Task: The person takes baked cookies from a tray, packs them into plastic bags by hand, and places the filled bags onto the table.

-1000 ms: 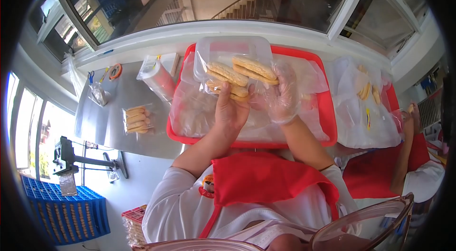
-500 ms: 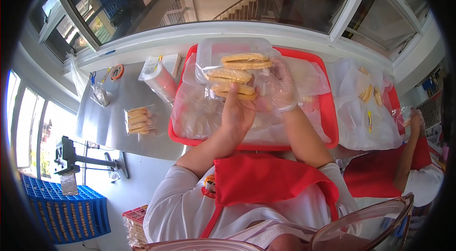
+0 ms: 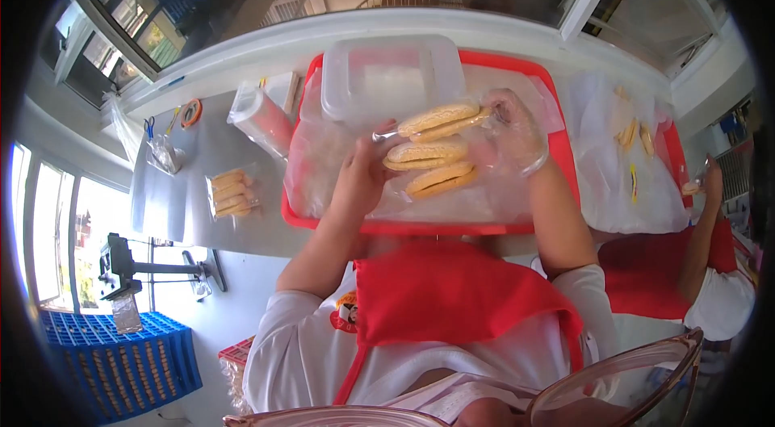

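Note:
Between my hands, over a red tray [image 3: 404, 227], hangs a clear plastic bag of oblong sandwich biscuits [image 3: 428, 154], three of them showing in a slanting stack. My left hand [image 3: 361, 177] is bare and closed on the bag's left edge; the biscuits lie just right of its fingers. My right hand [image 3: 521, 132], in a clear plastic glove, pinches the bag's upper right edge near the top biscuit. Below the bag, translucent plastic sheeting [image 3: 319, 177] lines the tray. A translucent lidded container [image 3: 391, 76] stands at the tray's back left.
Left on the metal table lie a packed biscuit bag [image 3: 232, 193], a plastic roll [image 3: 262, 116], orange tape [image 3: 190, 113] and blue-handled scissors [image 3: 148, 127]. At right, a plastic-covered tray [image 3: 605, 177] holds biscuits beside a co-worker's hand [image 3: 712, 177]. Blue crates [image 3: 121, 362] stand lower left.
My hands have moved apart, the left one leftward and the right one rightward. The biscuit bag has shifted right and slightly down, away from the container. The view has tilted slightly.

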Demonstrator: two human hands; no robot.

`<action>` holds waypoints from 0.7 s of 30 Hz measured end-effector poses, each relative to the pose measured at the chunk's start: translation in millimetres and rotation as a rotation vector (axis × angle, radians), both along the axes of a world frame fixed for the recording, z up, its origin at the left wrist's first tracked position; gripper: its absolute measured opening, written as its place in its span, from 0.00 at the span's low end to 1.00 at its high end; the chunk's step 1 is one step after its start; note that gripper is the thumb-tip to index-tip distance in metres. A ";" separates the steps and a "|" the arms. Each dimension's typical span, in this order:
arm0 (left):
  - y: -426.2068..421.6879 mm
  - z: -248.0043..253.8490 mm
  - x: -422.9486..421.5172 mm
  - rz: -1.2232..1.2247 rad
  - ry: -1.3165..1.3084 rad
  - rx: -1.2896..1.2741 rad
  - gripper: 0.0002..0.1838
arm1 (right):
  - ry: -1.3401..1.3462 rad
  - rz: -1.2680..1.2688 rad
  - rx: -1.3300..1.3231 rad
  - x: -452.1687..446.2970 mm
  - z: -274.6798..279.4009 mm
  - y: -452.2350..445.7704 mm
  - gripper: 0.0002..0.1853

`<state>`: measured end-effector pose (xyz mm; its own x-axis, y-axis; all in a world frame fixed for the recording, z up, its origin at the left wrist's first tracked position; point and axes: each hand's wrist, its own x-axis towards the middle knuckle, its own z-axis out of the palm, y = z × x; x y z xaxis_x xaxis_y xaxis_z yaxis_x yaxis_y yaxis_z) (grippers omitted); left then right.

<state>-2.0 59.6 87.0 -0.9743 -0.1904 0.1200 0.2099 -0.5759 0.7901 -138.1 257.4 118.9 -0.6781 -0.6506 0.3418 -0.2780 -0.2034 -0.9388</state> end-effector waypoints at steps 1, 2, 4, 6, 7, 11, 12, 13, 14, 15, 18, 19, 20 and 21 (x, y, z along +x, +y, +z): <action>2.9 -1.5 -0.2 0.034 -0.117 -0.024 0.25 | -0.025 0.017 -0.010 0.9 -5.5 -0.6 0.13; 3.6 -11.3 0.0 0.082 -0.122 -0.023 0.24 | -0.045 0.035 -0.020 1.8 -10.5 -1.0 0.13; 5.2 -28.7 -1.7 0.190 -0.116 -0.008 0.22 | 0.048 -0.057 0.072 4.4 -25.7 -1.3 0.11; 10.7 -33.8 -3.9 0.315 -0.089 0.038 0.21 | 0.052 -0.105 0.146 10.1 -30.3 1.7 0.10; 13.3 -33.9 -5.4 0.382 -0.070 0.070 0.20 | 0.010 -0.108 0.175 14.2 -26.3 4.6 0.10; 6.1 -40.2 -3.6 0.340 -0.149 -0.355 0.19 | -0.013 -0.091 0.092 18.1 -36.8 7.2 0.10; 10.0 -34.6 -2.7 0.286 -0.149 -0.271 0.19 | 0.029 -0.083 0.084 16.5 -39.9 6.2 0.09; 12.9 -30.3 -2.5 0.232 -0.146 -0.188 0.19 | 0.073 -0.076 0.076 14.2 -42.2 5.4 0.09; 13.8 -28.4 -2.9 0.257 -0.114 -0.054 0.19 | 0.118 -0.069 0.067 13.1 -43.5 5.0 0.09; 14.4 -26.2 -3.7 0.281 -0.082 0.080 0.20 | 0.052 -0.044 0.057 13.9 -43.3 5.4 0.09; 10.2 -30.7 -1.6 0.263 -0.094 0.137 0.22 | -0.028 -0.015 0.073 17.2 -39.6 4.7 0.09; 9.0 -33.5 -0.5 0.242 -0.116 0.100 0.23 | 0.024 -0.038 0.110 18.4 -34.6 2.6 0.09; 11.1 -35.5 -1.1 0.227 -0.053 0.092 0.23 | 0.076 -0.063 0.147 20.3 -32.5 -0.2 0.09; 14.9 -37.3 -2.8 0.210 0.011 0.082 0.23 | 0.001 -0.033 0.092 23.5 -33.4 -5.2 0.09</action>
